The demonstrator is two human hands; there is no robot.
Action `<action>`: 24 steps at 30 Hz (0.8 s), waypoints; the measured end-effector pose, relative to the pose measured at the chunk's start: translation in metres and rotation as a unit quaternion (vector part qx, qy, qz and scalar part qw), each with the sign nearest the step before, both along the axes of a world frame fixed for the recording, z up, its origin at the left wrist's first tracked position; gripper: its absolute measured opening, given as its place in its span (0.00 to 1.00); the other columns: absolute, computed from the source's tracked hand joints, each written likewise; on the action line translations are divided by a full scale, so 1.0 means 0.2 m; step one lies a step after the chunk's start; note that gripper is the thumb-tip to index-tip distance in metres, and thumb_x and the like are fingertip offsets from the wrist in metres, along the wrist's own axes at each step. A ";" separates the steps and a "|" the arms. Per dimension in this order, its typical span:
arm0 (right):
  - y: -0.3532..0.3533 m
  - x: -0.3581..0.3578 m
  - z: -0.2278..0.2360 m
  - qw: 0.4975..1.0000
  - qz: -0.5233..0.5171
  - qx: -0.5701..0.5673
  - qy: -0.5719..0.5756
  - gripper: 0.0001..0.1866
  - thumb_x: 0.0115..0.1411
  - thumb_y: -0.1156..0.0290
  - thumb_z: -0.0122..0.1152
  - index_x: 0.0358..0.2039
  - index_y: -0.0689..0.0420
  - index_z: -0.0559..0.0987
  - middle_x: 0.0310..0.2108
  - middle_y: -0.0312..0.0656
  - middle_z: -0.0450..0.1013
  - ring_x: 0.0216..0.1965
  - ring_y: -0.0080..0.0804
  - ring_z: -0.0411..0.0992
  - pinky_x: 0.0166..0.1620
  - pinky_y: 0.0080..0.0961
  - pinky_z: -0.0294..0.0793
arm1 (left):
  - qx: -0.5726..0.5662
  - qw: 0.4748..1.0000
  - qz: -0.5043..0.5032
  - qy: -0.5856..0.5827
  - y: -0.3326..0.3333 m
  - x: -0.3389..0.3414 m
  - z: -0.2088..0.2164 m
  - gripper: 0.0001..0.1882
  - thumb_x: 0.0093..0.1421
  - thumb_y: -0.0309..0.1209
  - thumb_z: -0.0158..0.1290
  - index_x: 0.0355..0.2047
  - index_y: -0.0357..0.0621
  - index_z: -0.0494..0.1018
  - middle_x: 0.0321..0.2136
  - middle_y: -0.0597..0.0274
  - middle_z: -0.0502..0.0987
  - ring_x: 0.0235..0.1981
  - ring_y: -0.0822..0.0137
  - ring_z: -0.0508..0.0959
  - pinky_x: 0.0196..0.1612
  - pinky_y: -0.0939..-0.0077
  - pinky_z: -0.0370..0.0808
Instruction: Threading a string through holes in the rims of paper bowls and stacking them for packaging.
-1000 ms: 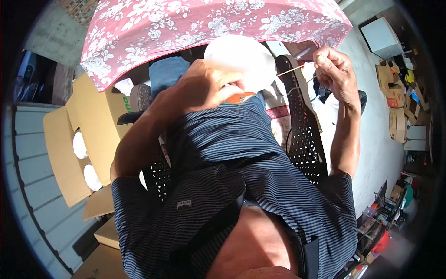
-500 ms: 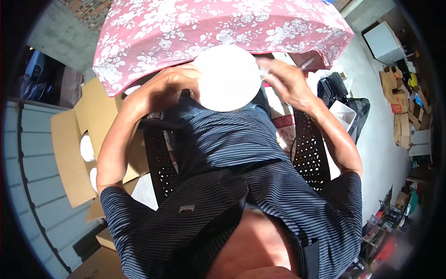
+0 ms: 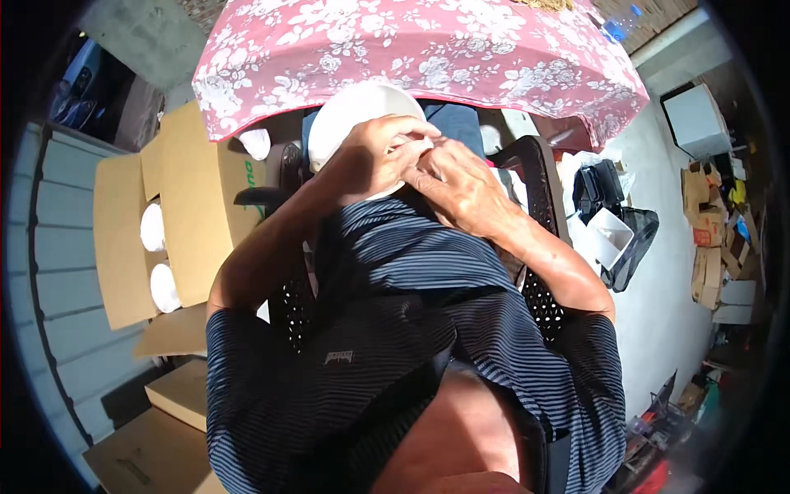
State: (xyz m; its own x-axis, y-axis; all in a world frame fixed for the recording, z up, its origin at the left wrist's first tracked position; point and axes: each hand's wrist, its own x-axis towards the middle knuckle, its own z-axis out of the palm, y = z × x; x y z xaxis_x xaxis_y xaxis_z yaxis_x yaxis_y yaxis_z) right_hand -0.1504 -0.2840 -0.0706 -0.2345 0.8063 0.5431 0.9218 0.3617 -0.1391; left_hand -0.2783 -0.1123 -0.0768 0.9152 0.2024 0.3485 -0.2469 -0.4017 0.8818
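A white round thing (image 3: 341,115), bowl-like with a smooth curved rim, rests in my lap by the table edge. My left hand (image 3: 383,152) lies over its near right part, fingers bent. My right hand (image 3: 465,185) meets the left there, and the fingertips of both pinch together. Something small and pale shows between them, too hidden to name. My hands cover much of the white thing's near side, and I cannot tell whether either one grips its rim.
A table with a pink flowered cloth (image 3: 428,45) stands ahead. To the left is an opened cardboard box (image 3: 193,206) with white rounded things (image 3: 164,286) in it. A dark perforated chair (image 3: 543,306) surrounds me. At right lie black bags (image 3: 599,185) and a white container (image 3: 611,236).
The white round thing has shifted left and tilted. My right hand has come in from its right edge to meet my left hand, which has moved right across it.
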 end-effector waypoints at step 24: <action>-0.09 0.42 0.04 0.981 -0.191 0.024 0.027 0.18 0.55 0.87 0.64 0.46 0.58 0.84 0.39 0.47 0.81 0.39 0.45 0.81 0.42 0.35 0.81 | 0.147 0.989 0.023 -0.016 -0.06 -0.09 0.00 0.06 0.63 0.26 0.59 0.34 0.35 0.82 0.32 0.54 0.82 0.37 0.57 0.82 0.41 0.66 0.77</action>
